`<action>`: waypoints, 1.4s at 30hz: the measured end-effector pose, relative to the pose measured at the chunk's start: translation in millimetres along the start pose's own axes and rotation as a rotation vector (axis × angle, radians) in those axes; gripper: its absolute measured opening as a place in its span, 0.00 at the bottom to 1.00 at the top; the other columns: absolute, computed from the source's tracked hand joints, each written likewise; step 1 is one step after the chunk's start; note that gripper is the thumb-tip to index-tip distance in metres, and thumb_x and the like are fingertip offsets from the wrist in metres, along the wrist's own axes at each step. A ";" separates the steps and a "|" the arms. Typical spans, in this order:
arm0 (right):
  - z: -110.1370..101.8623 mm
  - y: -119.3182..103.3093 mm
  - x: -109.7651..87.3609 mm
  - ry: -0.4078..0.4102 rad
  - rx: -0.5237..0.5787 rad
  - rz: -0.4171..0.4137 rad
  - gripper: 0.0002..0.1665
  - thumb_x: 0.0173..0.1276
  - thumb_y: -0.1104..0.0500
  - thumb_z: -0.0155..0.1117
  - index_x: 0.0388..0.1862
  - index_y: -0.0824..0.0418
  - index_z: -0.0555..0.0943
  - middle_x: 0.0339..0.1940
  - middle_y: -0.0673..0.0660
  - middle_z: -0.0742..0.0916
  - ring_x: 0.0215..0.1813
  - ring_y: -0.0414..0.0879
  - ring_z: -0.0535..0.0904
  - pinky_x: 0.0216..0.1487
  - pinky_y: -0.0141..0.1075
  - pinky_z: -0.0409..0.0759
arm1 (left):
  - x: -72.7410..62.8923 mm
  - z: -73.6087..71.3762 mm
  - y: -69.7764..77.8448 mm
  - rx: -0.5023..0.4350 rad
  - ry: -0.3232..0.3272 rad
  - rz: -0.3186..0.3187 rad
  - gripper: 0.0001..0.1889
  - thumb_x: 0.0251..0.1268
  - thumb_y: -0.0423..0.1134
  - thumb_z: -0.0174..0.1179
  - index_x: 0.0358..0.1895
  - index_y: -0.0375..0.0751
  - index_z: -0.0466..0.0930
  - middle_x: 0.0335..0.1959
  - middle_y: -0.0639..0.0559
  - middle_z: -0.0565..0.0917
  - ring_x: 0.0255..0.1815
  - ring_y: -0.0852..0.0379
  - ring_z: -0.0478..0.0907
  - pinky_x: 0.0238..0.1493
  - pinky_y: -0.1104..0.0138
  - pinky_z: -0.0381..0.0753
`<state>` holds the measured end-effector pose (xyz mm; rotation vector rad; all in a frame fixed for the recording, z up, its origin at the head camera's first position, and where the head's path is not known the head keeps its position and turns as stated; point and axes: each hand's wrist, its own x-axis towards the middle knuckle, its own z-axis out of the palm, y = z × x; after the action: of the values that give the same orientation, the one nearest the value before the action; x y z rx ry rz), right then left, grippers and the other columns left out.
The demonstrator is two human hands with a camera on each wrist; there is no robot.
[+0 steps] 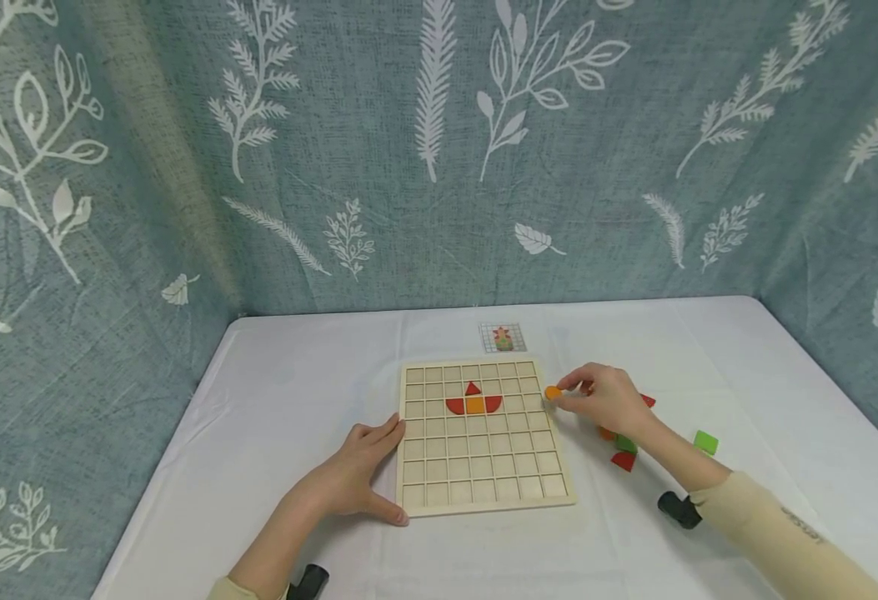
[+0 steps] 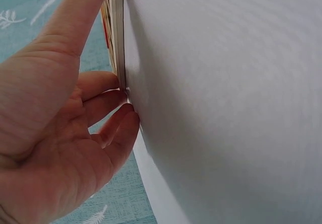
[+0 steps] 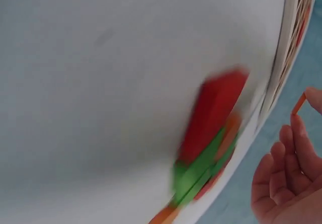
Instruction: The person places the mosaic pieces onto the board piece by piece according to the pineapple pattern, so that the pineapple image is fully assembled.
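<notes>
A pale wooden grid board lies on the white cloth. On it, near the top, an orange square sits between two red rounded pieces, with a red triangle above the square. My left hand rests against the board's left side, thumb near the lower corner and fingertips higher along the edge. Just off the board's upper right edge, my right hand pinches a small orange piece that looks round, between thumb and index finger. In the right wrist view the orange piece shows edge-on.
Loose red, green and orange pieces lie right of the board, partly hidden under my right forearm. A green piece lies farther right. Behind the board is a small card with a gridded coloured picture. A patterned curtain hangs beyond the table.
</notes>
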<state>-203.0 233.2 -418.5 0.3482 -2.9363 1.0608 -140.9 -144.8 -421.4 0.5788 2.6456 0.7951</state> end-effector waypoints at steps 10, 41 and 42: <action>42.1 -38.3 13.8 -0.112 0.021 -0.106 0.10 0.56 0.54 0.75 0.36 0.56 0.87 0.33 0.46 0.85 0.33 0.41 0.74 0.35 0.35 0.74 | 0.1 1.6 -1.4 0.005 0.000 0.003 0.65 0.28 0.55 0.82 0.75 0.35 0.57 0.77 0.43 0.55 0.64 0.47 0.59 0.65 0.49 0.66; 63.8 -60.8 21.2 -0.140 -0.049 -0.284 0.08 0.59 0.55 0.74 0.35 0.55 0.87 0.32 0.45 0.84 0.34 0.39 0.73 0.36 0.33 0.73 | -0.7 -1.4 -0.9 -0.005 -0.004 0.031 0.64 0.30 0.53 0.82 0.75 0.32 0.56 0.77 0.41 0.54 0.64 0.46 0.59 0.65 0.48 0.65; 63.2 -60.7 22.5 -0.134 -0.048 -0.287 0.08 0.60 0.55 0.74 0.37 0.56 0.87 0.32 0.45 0.84 0.34 0.40 0.74 0.36 0.33 0.74 | -0.8 -1.4 -0.8 -0.003 -0.005 0.028 0.64 0.30 0.53 0.82 0.75 0.33 0.56 0.77 0.41 0.55 0.64 0.46 0.59 0.65 0.48 0.65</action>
<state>-207.6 143.3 -427.3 0.8401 -2.8959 0.9613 -141.0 -146.4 -420.6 0.6175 2.6369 0.8046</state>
